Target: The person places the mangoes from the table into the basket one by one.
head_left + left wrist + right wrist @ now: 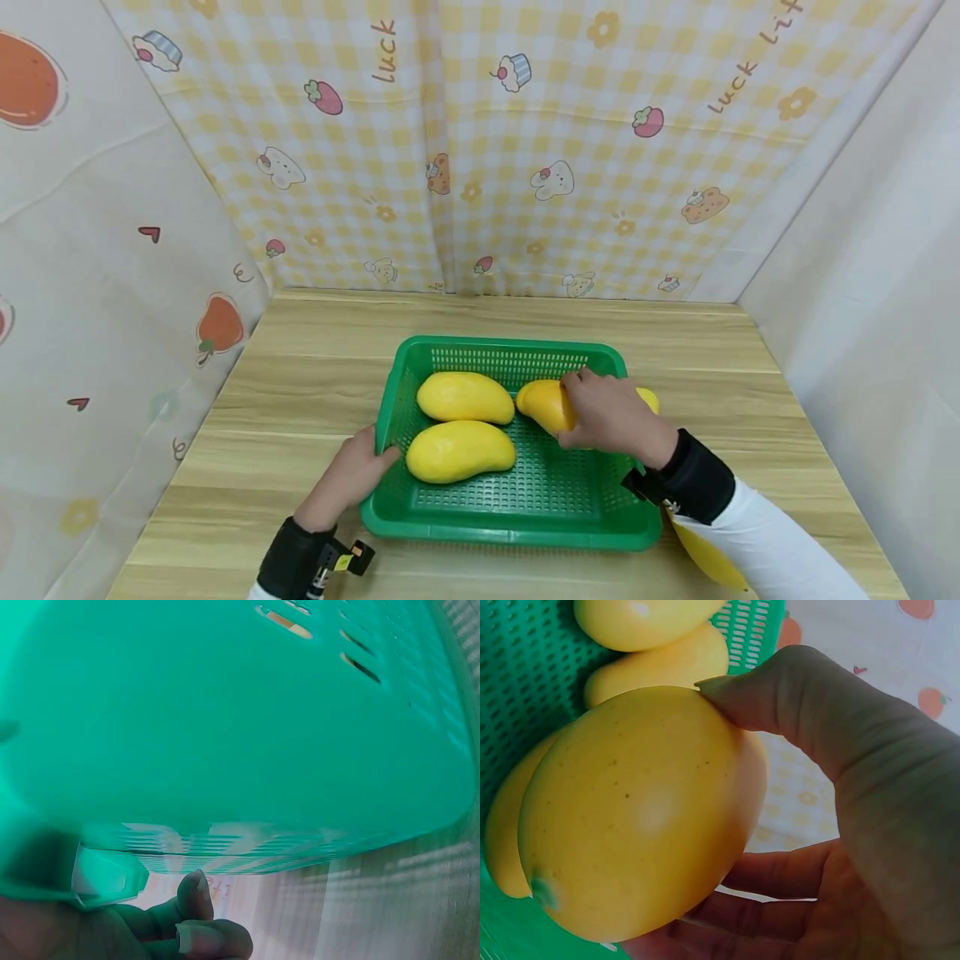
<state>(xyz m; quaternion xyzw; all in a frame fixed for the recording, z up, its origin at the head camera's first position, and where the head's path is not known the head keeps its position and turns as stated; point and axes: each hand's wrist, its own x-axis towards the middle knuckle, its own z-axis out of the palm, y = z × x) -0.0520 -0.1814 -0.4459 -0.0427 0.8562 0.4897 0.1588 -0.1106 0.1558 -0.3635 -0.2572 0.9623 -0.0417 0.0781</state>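
My right hand [611,408] grips an orange-yellow mango [641,810] over the right half of a green plastic basket [510,533]. Its thumb lies on one side of the fruit and the fingers curl round the other. Behind the held fruit, part of another mango [506,832] shows in the right wrist view. At the basket's left rim, my left hand [352,475] holds on, thumb over the edge and fingers outside. Two yellow mangoes lie in the left half, a back one [465,397] and a front one [461,452].
Outside the basket's right front corner, a mango [705,554] lies on the wooden table [315,358], partly under my right forearm. Yellow fruit [648,399] peeks out past my right hand near the right rim. Printed curtains [480,150] enclose the table at the back and sides.
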